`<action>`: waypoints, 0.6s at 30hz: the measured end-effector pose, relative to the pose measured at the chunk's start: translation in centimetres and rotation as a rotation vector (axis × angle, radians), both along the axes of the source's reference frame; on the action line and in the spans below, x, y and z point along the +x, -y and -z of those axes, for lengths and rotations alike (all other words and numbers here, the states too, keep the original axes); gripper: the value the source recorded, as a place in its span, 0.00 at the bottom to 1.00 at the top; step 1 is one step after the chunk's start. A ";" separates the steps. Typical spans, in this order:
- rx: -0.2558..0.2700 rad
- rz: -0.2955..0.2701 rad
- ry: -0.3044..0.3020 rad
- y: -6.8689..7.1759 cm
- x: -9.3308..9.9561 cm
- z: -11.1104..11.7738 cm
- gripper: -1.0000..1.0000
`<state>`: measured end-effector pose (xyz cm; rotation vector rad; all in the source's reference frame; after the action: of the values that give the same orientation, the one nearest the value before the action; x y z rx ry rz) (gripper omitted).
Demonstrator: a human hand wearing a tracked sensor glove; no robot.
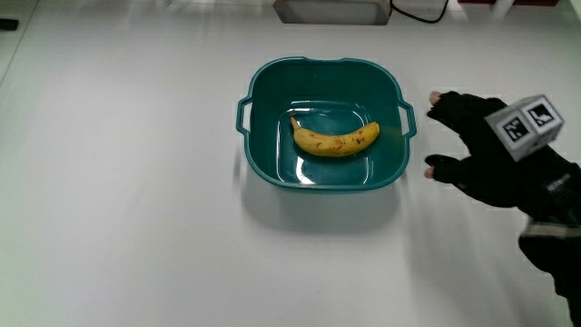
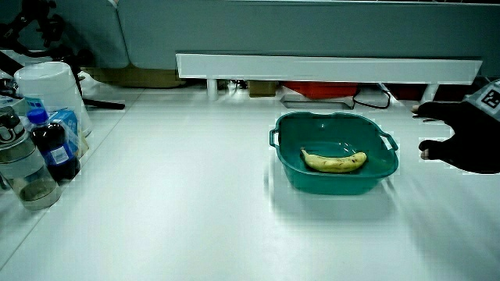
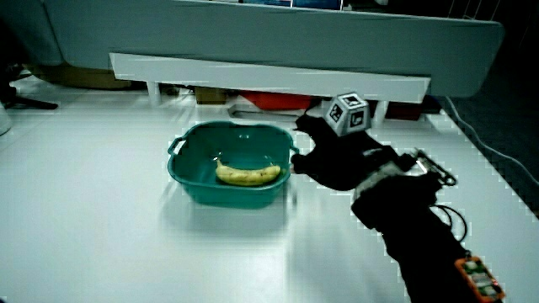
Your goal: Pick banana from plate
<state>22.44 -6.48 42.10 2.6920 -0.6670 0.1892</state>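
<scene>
A yellow banana with brown specks lies in a teal basin with two small handles, standing on the white table. Both side views show the banana in the basin. The gloved hand hovers beside the basin, close to one handle, with its fingers spread toward the rim and holding nothing. Both side views show the hand just clear of the basin. A patterned cube sits on its back.
Bottles and a white container stand at the table's edge in a side view. A low white partition runs along the table's end, with a red object and cables under it.
</scene>
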 end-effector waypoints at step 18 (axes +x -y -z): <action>-0.099 0.096 -0.111 2.8 -8.7 -5.9 0.50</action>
<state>13.78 -9.25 47.96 2.5483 -0.7306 0.0458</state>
